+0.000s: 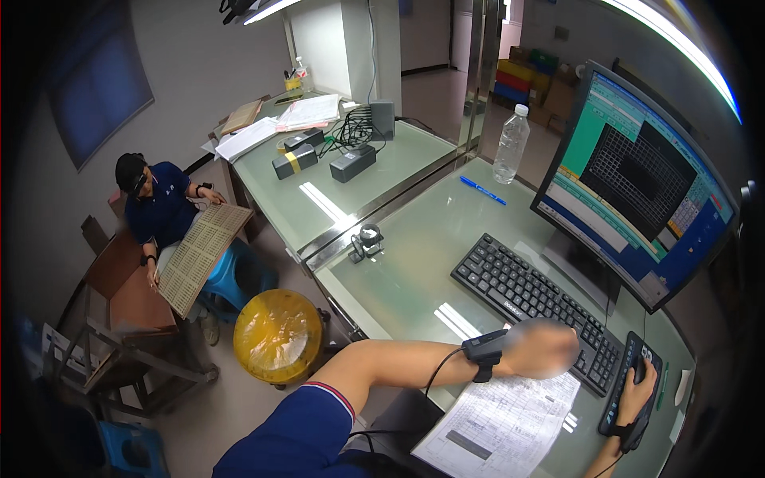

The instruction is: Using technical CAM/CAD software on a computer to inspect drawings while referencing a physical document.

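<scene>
My left hand (pixel 544 349) rests at the near edge of the black keyboard (pixel 526 291), above the printed sheets (pixel 498 422). It is blurred, so its fingers do not show. A small black device (pixel 484 347) with a cable is strapped to that wrist. At the lower right, my right hand (pixel 635 392) lies over a dark computer mouse (pixel 640 365) on a black mouse pad (pixel 612 410), its fingers around the mouse. Behind the keyboard, the monitor (pixel 637 183) displays a dark grid pattern between green and blue areas.
A plastic bottle (pixel 511 145) and a blue marker (pixel 483 190) stand or lie behind the keyboard. Power adapters (pixel 353 163) with tangled cables sit on the adjoining glass table. A yellow round stool (pixel 279 336) is left of my arm. Further left, a seated person (pixel 163 199) holds a patterned panel (pixel 201 256).
</scene>
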Demonstrator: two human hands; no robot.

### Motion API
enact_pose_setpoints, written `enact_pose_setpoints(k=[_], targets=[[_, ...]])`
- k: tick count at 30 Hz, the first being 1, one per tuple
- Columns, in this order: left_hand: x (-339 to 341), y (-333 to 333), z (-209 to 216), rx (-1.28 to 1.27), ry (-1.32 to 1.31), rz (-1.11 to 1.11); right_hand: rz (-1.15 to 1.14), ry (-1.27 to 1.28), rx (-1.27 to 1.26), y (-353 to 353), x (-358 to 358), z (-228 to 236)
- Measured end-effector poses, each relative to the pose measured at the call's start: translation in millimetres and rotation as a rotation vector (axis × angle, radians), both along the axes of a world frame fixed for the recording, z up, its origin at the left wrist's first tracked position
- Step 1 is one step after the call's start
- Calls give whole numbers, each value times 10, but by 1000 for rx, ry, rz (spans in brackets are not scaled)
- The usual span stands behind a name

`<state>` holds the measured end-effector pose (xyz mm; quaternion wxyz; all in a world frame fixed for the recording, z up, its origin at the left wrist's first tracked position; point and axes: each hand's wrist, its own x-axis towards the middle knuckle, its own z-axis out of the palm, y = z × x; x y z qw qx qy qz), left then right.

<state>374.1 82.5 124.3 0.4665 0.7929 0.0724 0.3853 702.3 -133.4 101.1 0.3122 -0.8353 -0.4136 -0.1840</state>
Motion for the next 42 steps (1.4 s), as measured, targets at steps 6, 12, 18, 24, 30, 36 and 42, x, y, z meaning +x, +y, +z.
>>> enact_pose_setpoints(k=[6,12,18,24,30,36,42], targets=[[12,11,-3,35,-17,1,-2,-23,7,-1,33,-24],[9,21,-5,40,-21,13,4,-21,-3,7,52,-40],[11,19,10,60,-16,15,14,-15,21,16,39,-31],[-12,25,24,49,5,9,8,3,37,51,-48,7],[14,22,31,47,-13,-2,16,-14,35,19,-21,15],[-24,12,29,37,-4,16,1,17,20,51,-107,59],[-16,15,45,68,-2,-4,-1,2,24,51,-158,87]])
